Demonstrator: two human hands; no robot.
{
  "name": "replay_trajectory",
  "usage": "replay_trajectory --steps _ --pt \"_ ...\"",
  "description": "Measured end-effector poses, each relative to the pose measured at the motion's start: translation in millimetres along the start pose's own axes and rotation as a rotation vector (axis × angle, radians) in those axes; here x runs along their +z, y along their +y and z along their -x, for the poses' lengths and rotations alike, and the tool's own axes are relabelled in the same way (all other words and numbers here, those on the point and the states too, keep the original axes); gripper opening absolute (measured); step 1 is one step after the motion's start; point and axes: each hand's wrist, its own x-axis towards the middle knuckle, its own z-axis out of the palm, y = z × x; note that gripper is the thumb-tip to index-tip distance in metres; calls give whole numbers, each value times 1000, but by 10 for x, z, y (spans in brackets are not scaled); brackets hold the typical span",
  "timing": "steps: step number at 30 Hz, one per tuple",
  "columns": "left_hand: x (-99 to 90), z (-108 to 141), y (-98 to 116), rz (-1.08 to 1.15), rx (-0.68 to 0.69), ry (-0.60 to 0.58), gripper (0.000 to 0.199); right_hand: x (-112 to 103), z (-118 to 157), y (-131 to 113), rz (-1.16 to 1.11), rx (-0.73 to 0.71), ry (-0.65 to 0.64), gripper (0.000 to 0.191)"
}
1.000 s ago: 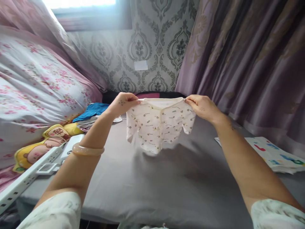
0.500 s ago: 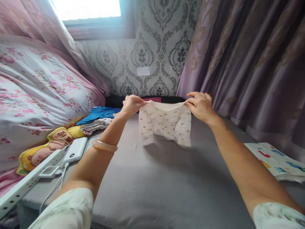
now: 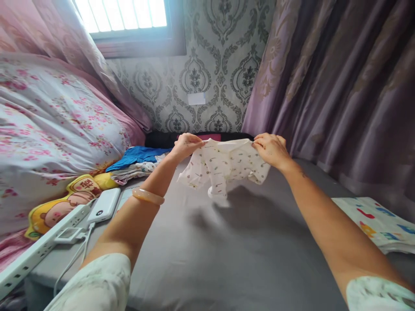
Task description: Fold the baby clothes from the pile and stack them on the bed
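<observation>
A small white baby shirt point(image 3: 218, 165) with a tiny scattered print hangs in the air over the grey sheet point(image 3: 207, 259). My left hand point(image 3: 187, 144) pinches its upper left corner. At the upper right corner, my right hand point(image 3: 270, 149) grips it between thumb and fingers. The plain white neckline is stretched between the two hands. Below it the cloth hangs loose and bent, and a cuffed end dangles near the middle. The shirt's shadow falls on the sheet beneath.
On the left lie folded clothes point(image 3: 138, 157), a yellow cartoon cushion point(image 3: 53, 209), a white power bank point(image 3: 104, 204) and a power strip point(image 3: 42, 246) with cables. A folded cloth with coloured shapes point(image 3: 372, 220) is at the right, below a purple curtain point(image 3: 330, 95).
The shirt has swung; its lower part now spreads out to both sides with a cuffed end hanging. Both hands keep their hold and are slightly lower in view.
</observation>
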Motion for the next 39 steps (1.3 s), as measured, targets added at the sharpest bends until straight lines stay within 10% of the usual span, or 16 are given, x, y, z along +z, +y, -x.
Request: replay_trajectory --steps 17,25,34,39 --pt "146 -18 -3 44 61 148 17 -17 104 -55 -11 114 26 40" --pt "-8 488 256 -86 249 333 22 -274 368 -274 -138 126 174 48" --pt "-699 780 466 115 88 -61 32 -902 527 -236 -426 108 -202 44" --pt "-553 504 115 82 -107 -392 33 -481 414 32 -562 114 -571 43"
